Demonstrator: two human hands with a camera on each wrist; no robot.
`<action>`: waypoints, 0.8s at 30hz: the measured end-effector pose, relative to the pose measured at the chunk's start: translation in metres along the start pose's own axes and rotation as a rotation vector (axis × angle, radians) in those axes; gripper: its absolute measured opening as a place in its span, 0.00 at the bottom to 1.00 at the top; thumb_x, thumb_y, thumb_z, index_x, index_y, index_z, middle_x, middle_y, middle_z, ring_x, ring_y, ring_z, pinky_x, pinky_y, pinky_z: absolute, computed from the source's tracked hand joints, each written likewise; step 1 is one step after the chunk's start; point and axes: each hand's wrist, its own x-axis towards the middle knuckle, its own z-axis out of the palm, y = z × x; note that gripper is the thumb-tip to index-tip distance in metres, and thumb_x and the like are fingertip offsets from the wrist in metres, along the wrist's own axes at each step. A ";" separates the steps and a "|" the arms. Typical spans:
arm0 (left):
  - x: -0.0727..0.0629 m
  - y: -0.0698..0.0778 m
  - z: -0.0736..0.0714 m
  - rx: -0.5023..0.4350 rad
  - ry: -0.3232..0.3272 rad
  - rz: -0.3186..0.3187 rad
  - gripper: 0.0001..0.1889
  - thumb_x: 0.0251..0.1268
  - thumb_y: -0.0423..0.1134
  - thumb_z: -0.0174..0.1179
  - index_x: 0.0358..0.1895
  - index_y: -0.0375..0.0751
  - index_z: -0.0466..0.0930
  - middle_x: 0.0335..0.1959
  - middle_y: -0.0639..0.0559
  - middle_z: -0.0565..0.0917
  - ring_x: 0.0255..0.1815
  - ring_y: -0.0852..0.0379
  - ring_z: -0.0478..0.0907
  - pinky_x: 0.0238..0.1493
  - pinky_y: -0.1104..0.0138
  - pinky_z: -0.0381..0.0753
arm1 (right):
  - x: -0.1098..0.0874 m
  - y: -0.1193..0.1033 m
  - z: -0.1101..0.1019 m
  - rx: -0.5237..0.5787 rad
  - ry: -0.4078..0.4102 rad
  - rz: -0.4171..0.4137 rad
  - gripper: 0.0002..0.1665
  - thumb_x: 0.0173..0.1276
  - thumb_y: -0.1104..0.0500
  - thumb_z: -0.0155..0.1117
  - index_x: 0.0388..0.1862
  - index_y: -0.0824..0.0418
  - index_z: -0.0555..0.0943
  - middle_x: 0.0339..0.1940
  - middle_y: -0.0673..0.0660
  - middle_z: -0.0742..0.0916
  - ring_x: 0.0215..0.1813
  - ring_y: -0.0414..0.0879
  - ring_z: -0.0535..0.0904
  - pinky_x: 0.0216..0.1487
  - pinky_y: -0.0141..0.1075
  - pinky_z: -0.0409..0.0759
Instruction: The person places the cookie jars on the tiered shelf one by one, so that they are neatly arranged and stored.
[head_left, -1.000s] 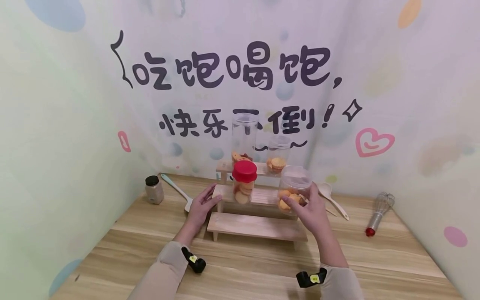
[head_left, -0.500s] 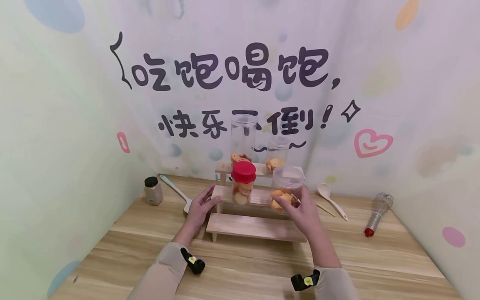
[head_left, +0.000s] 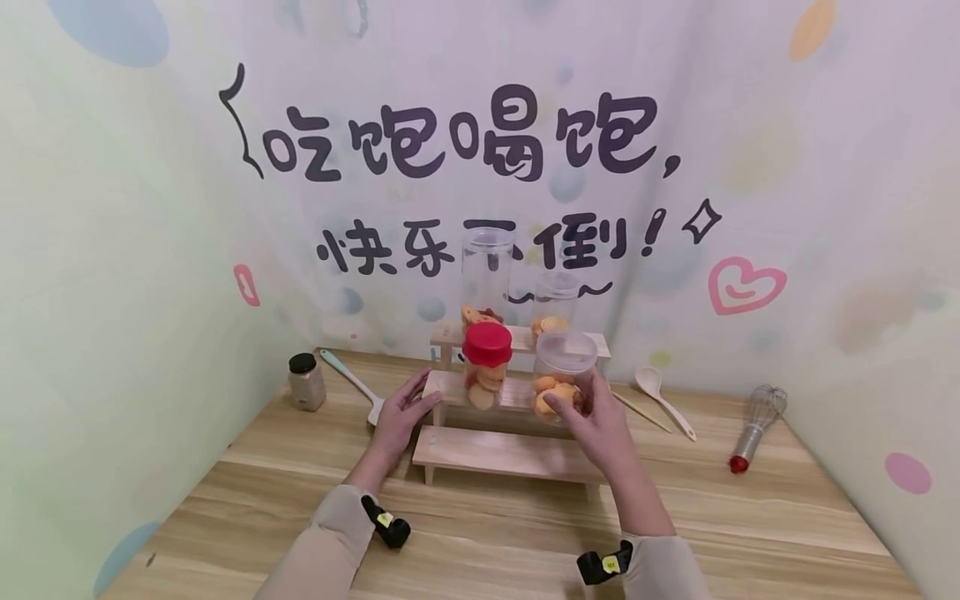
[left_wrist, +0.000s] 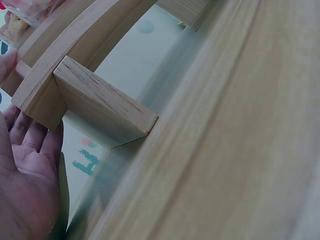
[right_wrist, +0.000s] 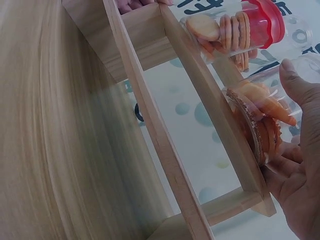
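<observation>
On a three-tier wooden display stand [head_left: 510, 451], my right hand [head_left: 606, 425] grips a clear wide plastic jar of cookies [head_left: 557, 385] at the right of the middle tier. The right wrist view shows the jar's base right at the plank, thumb on one side and fingers on the other. My left hand [head_left: 397, 421] holds the stand's left end, thumb above the plank and fingers [left_wrist: 32, 132] below it. A red-lidded cookie jar [head_left: 487, 354] stands upright on the middle tier's left. Behind, a tall clear jar [head_left: 487, 275] and a smaller clear jar [head_left: 556, 304] stand on the top tier.
A black-lidded spice jar [head_left: 307, 382] and a pale-blue-handled spatula [head_left: 352, 379] lie left of the stand. To the right are a cream spoon [head_left: 663, 402], a thin wooden stick [head_left: 643, 410] and a whisk [head_left: 757, 429]. A printed cloth [head_left: 480, 50] hangs behind the table.
My right hand has carried the wide cookie jar leftward and slightly inward along the middle tier, nearer the red-lidded jar. My left hand has stayed at the stand's end.
</observation>
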 end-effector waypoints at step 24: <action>-0.013 0.036 0.005 0.009 -0.034 -0.042 0.33 0.69 0.38 0.66 0.75 0.38 0.66 0.72 0.40 0.71 0.71 0.48 0.68 0.66 0.68 0.71 | 0.001 0.000 0.001 -0.060 -0.006 -0.017 0.33 0.67 0.37 0.67 0.65 0.49 0.72 0.41 0.53 0.80 0.39 0.49 0.74 0.35 0.38 0.74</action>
